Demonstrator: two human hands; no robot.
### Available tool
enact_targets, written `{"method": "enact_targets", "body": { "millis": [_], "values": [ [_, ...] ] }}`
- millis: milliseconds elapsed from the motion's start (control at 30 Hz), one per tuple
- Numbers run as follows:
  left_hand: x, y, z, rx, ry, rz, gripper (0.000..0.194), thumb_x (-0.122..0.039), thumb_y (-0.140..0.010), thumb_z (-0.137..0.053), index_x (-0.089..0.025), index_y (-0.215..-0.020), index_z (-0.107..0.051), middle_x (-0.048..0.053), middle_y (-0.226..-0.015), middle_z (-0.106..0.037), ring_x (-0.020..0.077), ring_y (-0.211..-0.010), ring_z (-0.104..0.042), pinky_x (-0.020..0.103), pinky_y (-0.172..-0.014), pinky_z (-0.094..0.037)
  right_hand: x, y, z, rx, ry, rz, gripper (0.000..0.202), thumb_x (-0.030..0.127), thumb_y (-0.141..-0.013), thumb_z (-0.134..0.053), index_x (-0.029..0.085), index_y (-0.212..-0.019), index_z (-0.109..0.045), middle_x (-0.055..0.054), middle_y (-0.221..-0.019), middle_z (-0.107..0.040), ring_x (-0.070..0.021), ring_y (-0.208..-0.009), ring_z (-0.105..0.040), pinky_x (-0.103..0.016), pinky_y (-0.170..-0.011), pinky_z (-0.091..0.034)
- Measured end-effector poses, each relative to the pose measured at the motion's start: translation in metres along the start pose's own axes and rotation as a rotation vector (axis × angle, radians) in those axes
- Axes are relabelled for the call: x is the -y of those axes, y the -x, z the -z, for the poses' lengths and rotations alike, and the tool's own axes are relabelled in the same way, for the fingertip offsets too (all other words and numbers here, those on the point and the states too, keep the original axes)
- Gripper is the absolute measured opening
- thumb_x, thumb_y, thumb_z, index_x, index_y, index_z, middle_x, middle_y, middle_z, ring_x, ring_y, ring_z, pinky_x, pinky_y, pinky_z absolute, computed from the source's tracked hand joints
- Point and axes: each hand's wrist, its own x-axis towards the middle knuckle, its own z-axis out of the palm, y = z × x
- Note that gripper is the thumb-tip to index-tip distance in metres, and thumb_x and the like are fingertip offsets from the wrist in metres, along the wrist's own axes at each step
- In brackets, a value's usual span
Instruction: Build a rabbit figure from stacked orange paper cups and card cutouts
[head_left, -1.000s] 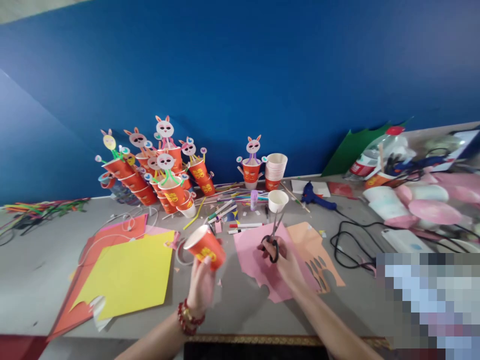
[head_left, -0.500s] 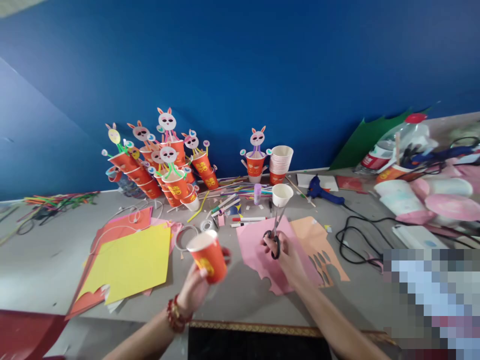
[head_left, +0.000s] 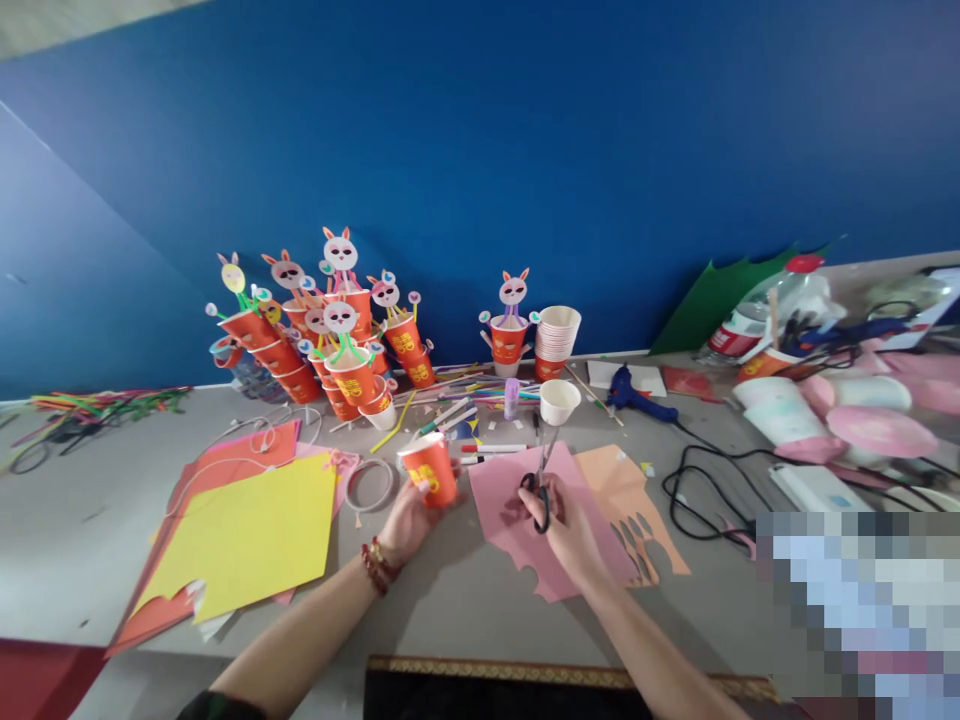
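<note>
An orange paper cup (head_left: pixel 435 478) with yellow print is wrapped by my left hand (head_left: pixel 409 520), its white inside showing at the slightly tilted rim. My right hand (head_left: pixel 566 525) grips black-handled scissors (head_left: pixel 538 508), their blades pointing away from me towards a white paper cup (head_left: pixel 559 400). Under that hand lies pink paper (head_left: pixel 502 500) with a cut-out edge. Partly beneath it is peach paper (head_left: pixel 607 465) with several slots cut in it. A roll of tape (head_left: pixel 369 485) sits left of the held cup.
Rabbit-faced cups (head_left: pixel 352 380) stand at the back left, with another rabbit cup (head_left: pixel 508 345) beside a cup stack (head_left: pixel 556 335). Yellow paper (head_left: pixel 247 535) lies left. Markers (head_left: pixel 495 449) and a purple glue stick (head_left: pixel 511 398) lie mid-table. A blue glue gun (head_left: pixel 637 397) trails black cable rightward.
My left hand has moved the orange cup away from me and slightly right, bringing it more upright. My right hand keeps the scissors over the pink paper. The view has shifted slightly.
</note>
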Motion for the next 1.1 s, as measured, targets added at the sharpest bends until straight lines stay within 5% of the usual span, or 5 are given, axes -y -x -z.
{"method": "enact_targets", "body": {
  "millis": [133,500,633,867,1100],
  "values": [
    [-0.008,-0.010,0.008,-0.055,0.025,-0.136,0.051,-0.038,-0.080,-0.072,-0.020,-0.126,-0.061,0.009,-0.121,-0.071,0.0309,-0.118,-0.064,0.045,-0.103,-0.049,-0.002,0.002,-0.001,0.009,0.048,0.043,0.038,0.057,-0.082,-0.069,0.022,-0.083,-0.054,0.004,-0.061,-0.057,-0.0154,-0.054,-0.054,-0.025,-0.052,-0.040],
    [0.015,-0.025,0.009,-0.007,-0.178,-0.142,0.058,-0.051,-0.077,-0.073,-0.020,-0.125,-0.062,0.011,-0.115,-0.072,0.0306,-0.112,-0.065,0.046,-0.100,-0.049,-0.001,0.003,-0.003,-0.032,0.118,0.109,0.038,0.057,-0.081,-0.068,0.021,-0.077,-0.054,0.003,-0.060,-0.057,-0.0172,-0.055,-0.055,-0.027,-0.052,-0.041],
    [0.012,-0.016,0.013,0.029,-0.278,-0.114,0.057,-0.040,-0.072,-0.082,-0.017,-0.121,-0.064,0.012,-0.116,-0.072,0.0307,-0.107,-0.067,0.044,-0.096,-0.052,-0.003,0.003,-0.003,-0.033,0.102,0.131,0.036,0.055,-0.083,-0.067,0.021,-0.082,-0.056,0.000,-0.067,-0.064,-0.0194,-0.062,-0.061,-0.028,-0.056,-0.046],
    [-0.009,-0.011,0.031,0.108,-1.135,-0.230,0.070,-0.038,-0.072,-0.079,-0.018,-0.135,-0.054,0.014,-0.132,-0.064,0.0324,-0.121,-0.060,0.048,-0.108,-0.045,-0.004,0.001,-0.005,0.035,0.132,0.151,0.033,0.052,-0.084,-0.068,0.021,-0.087,-0.057,0.000,-0.069,-0.065,-0.0177,-0.062,-0.061,-0.025,-0.055,-0.048],
    [-0.008,-0.013,0.046,0.037,-1.252,-0.225,0.075,-0.037,-0.075,-0.074,-0.016,-0.141,-0.047,0.017,-0.133,-0.064,0.0344,-0.120,-0.062,0.051,-0.105,-0.047,-0.008,0.001,-0.004,0.067,0.219,0.201,0.029,0.046,-0.083,-0.071,0.020,-0.091,-0.061,-0.003,-0.078,-0.070,-0.0207,-0.069,-0.067,-0.029,-0.062,-0.055]
  ]
}}
